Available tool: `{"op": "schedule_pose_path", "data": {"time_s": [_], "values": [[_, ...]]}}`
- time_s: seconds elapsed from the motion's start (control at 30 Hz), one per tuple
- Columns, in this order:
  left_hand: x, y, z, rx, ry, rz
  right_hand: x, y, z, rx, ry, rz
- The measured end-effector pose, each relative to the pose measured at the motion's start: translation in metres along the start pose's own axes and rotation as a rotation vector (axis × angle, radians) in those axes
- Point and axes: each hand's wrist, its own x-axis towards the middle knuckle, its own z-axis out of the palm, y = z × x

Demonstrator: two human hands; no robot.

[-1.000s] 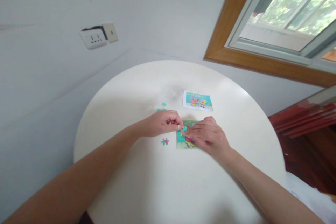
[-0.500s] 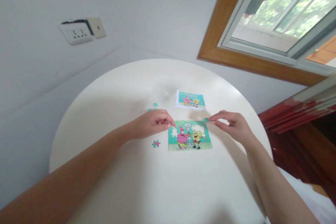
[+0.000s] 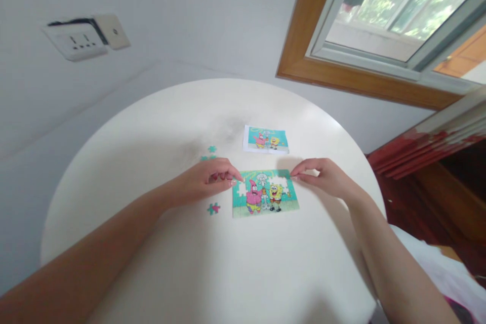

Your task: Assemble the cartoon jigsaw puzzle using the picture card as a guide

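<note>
A nearly filled jigsaw puzzle [image 3: 261, 207] lies flat on the table, showing a pink, a pale and a yellow cartoon figure. White gaps show at its left side and upper right. My left hand [image 3: 212, 177] is closed at the upper left edge, its index fingertip pressing on the puzzle and the other fingers curled. At the top right corner, my right hand [image 3: 322, 174] pinches a green jigsaw piece [image 3: 291, 174] against the puzzle's edge; the fingertips mostly cover it. Beyond the puzzle lies a picture card [image 3: 268, 140] with the same scene.
A loose green and pink piece [image 3: 213, 208] lies left of the puzzle. Several green pieces [image 3: 211, 149] sit behind my left hand, which partly hides them. The round white table [image 3: 243, 273] meets the wall [image 3: 212, 20], near a wood-framed window [image 3: 296, 55].
My right hand has lowered the green piece from just above the puzzle's top right corner onto it. My left hand stays at the left edge. The whole view has shifted a little.
</note>
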Motion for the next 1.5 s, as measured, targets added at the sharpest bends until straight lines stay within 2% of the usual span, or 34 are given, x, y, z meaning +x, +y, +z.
{"op": "schedule_pose_path", "data": {"time_s": [0.2, 0.37, 0.73, 1.0, 1.5], "values": [[-0.001, -0.001, 0.002, -0.016, 0.013, -0.009, -0.001, 0.003, -0.003, 0.113, -0.147, 0.091], [-0.002, -0.001, 0.001, -0.024, 0.015, -0.005, -0.001, 0.005, -0.003, 0.144, -0.206, 0.063], [-0.001, -0.002, 0.002, -0.001, -0.011, -0.022, 0.007, 0.003, 0.012, 0.316, -0.103, 0.101], [-0.002, -0.005, 0.001, 0.019, -0.029, -0.019, 0.008, 0.000, 0.012, 0.177, -0.099, 0.102], [-0.002, -0.009, 0.000, 0.020, -0.023, -0.010, 0.010, 0.006, 0.016, 0.063, -0.104, -0.081]]}}
